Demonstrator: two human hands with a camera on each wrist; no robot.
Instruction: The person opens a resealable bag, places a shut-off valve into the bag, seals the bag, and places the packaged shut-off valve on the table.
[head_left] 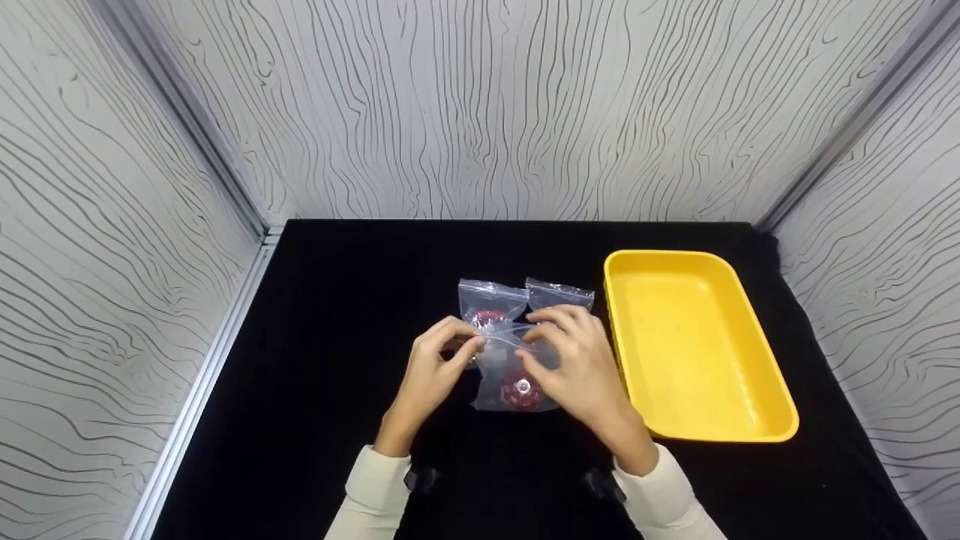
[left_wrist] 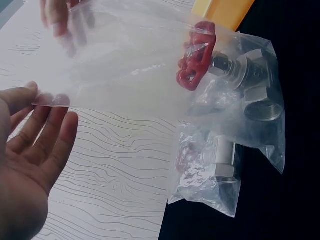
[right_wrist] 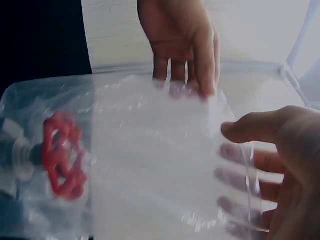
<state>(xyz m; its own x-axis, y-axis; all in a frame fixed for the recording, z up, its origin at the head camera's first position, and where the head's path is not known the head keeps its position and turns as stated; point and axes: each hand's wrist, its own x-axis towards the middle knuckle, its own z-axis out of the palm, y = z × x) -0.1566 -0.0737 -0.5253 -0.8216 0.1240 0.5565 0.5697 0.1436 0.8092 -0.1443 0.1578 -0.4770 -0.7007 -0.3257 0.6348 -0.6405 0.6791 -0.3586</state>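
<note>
A clear zip bag (head_left: 491,382) hangs between both hands, its mouth edges slightly parted in the head view. Inside it is a metal valve (left_wrist: 245,70) with a red handwheel (right_wrist: 62,155), lying toward the bag's bottom. My left hand (head_left: 435,367) pinches the bag's left top corner between thumb and fingertips. On the other side of the mouth, my right hand (head_left: 577,360) holds the bag loosely, its fingers showing through the film in the right wrist view and its thumb on the near side.
Two more clear zip bags lie just behind: the left bag (head_left: 480,292) shows a red part inside, and the right bag (head_left: 562,291) is partly covered by my right hand. A yellow tray (head_left: 626,367) stands on the black cloth (head_left: 337,360) to the right. Patterned panels (head_left: 450,112) surround the table.
</note>
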